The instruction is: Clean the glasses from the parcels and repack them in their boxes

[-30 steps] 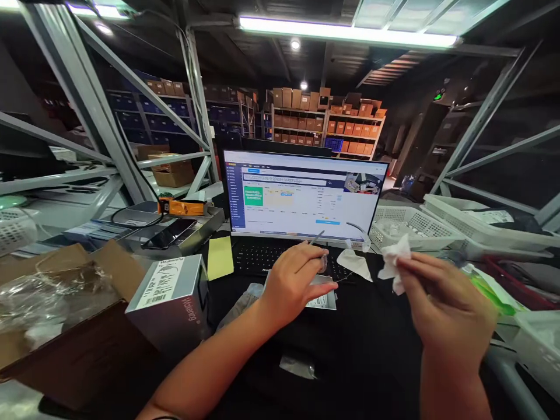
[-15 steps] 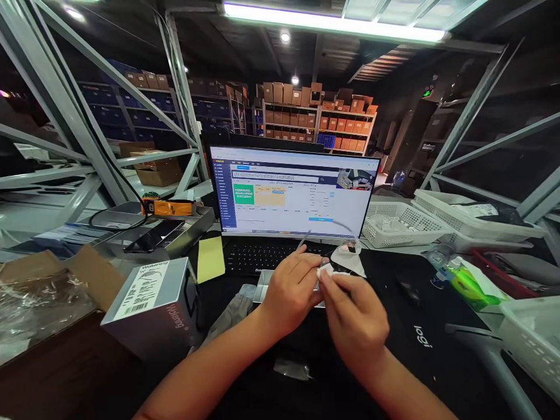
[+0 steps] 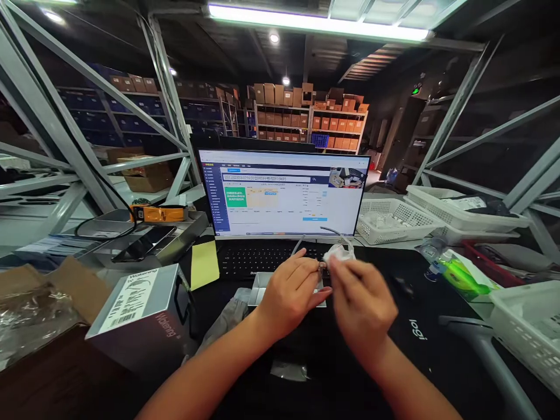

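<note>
My left hand (image 3: 291, 287) is closed, its fingers pinching a thin grey curved piece (image 3: 298, 245) whose end sticks up above the knuckles. A small shiny part of it (image 3: 322, 266) shows at the fingertips; the rest is hidden. My right hand (image 3: 365, 297) grips a crumpled white cloth (image 3: 340, 252) beside that part, slightly blurred. Another thin grey curved end (image 3: 331, 230) rises behind the cloth. Under my left hand is an open, pale shallow box (image 3: 259, 286). A grey bag-like wrapping (image 3: 230, 318) lies left of it.
A monitor (image 3: 280, 204) and keyboard (image 3: 249, 256) stand ahead. At left are a silver printed box (image 3: 140, 315), a carton with clear plastic (image 3: 39, 315) and a yellow note (image 3: 205, 265). White baskets (image 3: 398, 219), a green packet (image 3: 466, 277) and a mouse (image 3: 401, 286) lie right. A clear sachet (image 3: 289, 370) lies in front.
My right hand has drawn slightly right, away from my left fingertips, and the white cloth is now bunched up in it. The view has shifted a little to the right.
</note>
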A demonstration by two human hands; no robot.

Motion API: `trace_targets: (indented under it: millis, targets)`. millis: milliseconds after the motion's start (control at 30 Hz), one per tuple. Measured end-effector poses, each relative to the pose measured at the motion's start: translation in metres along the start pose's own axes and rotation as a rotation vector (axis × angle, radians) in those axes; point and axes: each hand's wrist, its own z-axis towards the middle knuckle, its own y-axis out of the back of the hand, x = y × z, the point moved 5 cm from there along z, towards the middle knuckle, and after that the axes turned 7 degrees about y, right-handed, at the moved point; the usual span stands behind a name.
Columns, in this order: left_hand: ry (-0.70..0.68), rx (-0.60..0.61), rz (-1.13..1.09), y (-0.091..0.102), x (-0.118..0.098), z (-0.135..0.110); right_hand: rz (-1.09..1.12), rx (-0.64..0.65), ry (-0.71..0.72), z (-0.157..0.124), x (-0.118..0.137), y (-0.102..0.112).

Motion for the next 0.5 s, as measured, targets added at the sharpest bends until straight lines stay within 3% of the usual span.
trace_targets:
  millis: [133,367,433,500]
  targets:
    - [0.001,-0.064,-0.027,0.001,0.003,-0.001,0.102,0.012,0.124,-0.007,0.02,-0.006]
    - [-0.021,0.036,-0.06,-0.009,0.0,-0.003,0.111,0.006,-0.195,0.011,-0.038,0.001]
    - [-0.02,0.035,-0.048,-0.009,0.0,-0.002,0.083,0.025,-0.196,0.008,-0.035,0.0]
    - [-0.006,0.026,-0.029,-0.008,0.001,-0.001,0.042,0.043,-0.098,0.003,-0.018,-0.004]
